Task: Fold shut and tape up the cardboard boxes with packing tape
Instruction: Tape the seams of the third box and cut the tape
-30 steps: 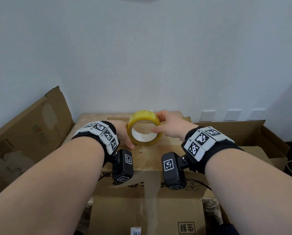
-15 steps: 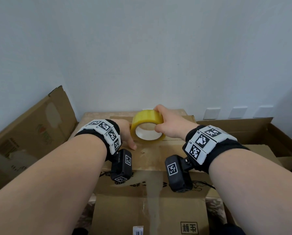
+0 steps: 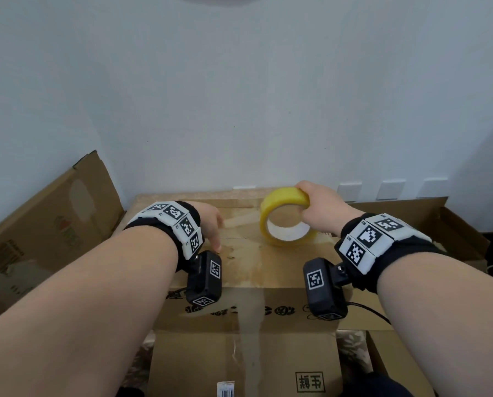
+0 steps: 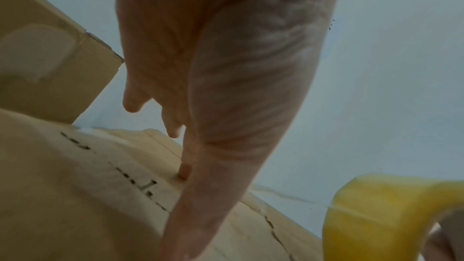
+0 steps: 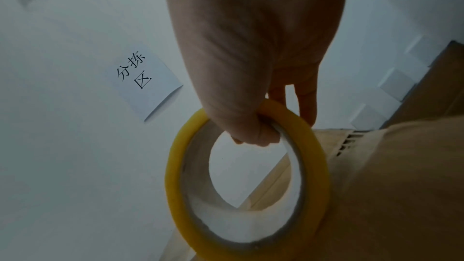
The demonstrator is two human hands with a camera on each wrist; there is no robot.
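A closed cardboard box stands in front of me, its top flaps folded flat and glossy with clear tape. My right hand grips the yellow tape roll by its top, thumb inside the core; the roll stands on edge on the box top, right of centre. My left hand rests on the box top to the left of the roll, fingers straight and pointing down, with a fingertip pressing the cardboard. The roll's edge shows at the lower right of the left wrist view.
A flattened cardboard sheet leans against the wall at left. An open box sits at right. Another box lies below the front edge. A white wall with a paper label and sockets is close behind.
My right hand has carried the roll to the right across the box top. My left hand has come off the roll and now presses on the cardboard.
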